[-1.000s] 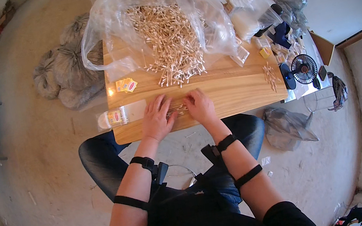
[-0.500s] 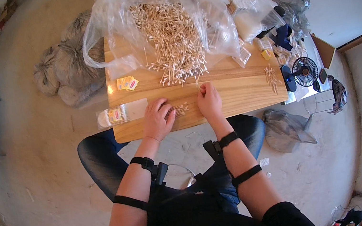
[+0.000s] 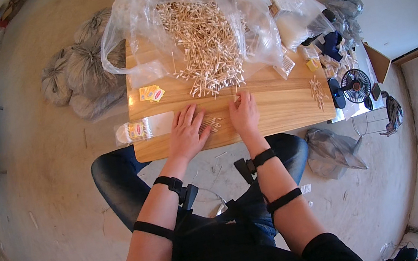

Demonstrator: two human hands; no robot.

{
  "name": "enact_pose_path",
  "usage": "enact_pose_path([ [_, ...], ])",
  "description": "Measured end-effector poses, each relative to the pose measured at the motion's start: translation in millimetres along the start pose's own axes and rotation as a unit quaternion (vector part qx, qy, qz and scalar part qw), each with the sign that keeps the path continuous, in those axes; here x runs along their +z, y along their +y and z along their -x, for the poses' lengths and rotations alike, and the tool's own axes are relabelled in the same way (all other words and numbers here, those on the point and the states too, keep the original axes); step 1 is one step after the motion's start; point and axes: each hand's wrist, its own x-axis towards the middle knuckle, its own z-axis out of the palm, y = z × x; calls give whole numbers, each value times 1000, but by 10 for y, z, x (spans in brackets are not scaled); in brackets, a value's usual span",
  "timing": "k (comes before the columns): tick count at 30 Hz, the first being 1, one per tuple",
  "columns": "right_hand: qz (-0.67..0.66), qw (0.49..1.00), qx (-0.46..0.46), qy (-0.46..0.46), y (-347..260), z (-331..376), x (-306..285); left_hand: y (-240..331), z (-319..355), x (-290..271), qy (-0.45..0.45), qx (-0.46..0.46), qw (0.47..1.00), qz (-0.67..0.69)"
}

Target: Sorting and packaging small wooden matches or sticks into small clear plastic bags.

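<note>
My left hand point(image 3: 185, 134) lies palm down near the table's front edge, fingers stretched out and slightly spread. Beside its thumb, partly under the hand, is a small bunch of cotton swabs point(image 3: 212, 123). To the right, my right hand point(image 3: 246, 116) rests with fingers bent and fingertips together; a thin cotton swab seems to stick out from them, though it is small. Just beyond is a large heap of loose cotton swabs point(image 3: 205, 47), spilling from a big clear plastic bag point(image 3: 113, 49). A clear packet of cotton swabs point(image 3: 137, 131) with a yellow and red label lies left of my left hand.
Small yellow cards point(image 3: 151, 93) sit at the table's left side. More loose swabs point(image 3: 317, 93) lie near its right edge. Beyond that edge stands a small black fan point(image 3: 355, 86). Grey sacks point(image 3: 89, 70) are on the floor to the left, a grey plastic bag point(image 3: 333, 150) to the right.
My left hand has shifted slightly right and its fingers have straightened and spread. My right hand's fingers have loosened a little near the heap's edge. The view has shifted slightly.
</note>
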Motion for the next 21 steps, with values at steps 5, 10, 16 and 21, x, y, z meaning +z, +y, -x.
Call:
enact_pose_path([
  [5,75,995,-54,31,169,-88,-30,-68,38,63,21,-10,997,72],
  [10,42,998,-53,-7,320,188,-75,-83,68,51,21,-28,993,109],
  [16,-26,987,-141,-70,58,275,-31,-37,26,-25,28,-38,996,81],
  [21,5,992,-117,-56,-167,-7,123,-4,-7,-21,9,-1,1000,18],
])
